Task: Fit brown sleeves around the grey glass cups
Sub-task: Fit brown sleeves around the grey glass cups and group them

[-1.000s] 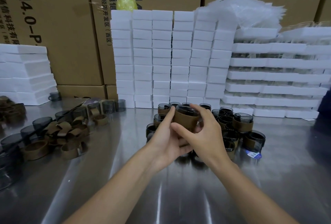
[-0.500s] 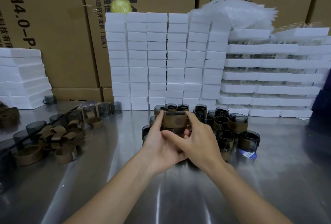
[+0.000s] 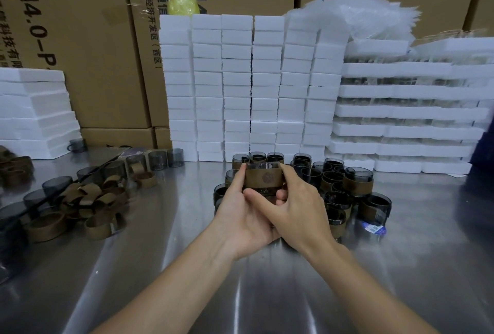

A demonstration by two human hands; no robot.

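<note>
Together, fingers (image 3: pixel 241 174) of left hand (image 3: pixel 242 213) and right hand (image 3: pixel 300 208) grip one sleeved cup (image 3: pixel 264 178).

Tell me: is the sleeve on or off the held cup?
On: the brown sleeve wraps around the grey glass cup, rim showing above.

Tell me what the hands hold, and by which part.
Both hold one sleeved cup: the left hand grips its left side, the right hand its right side, over the brown sleeve.
</note>
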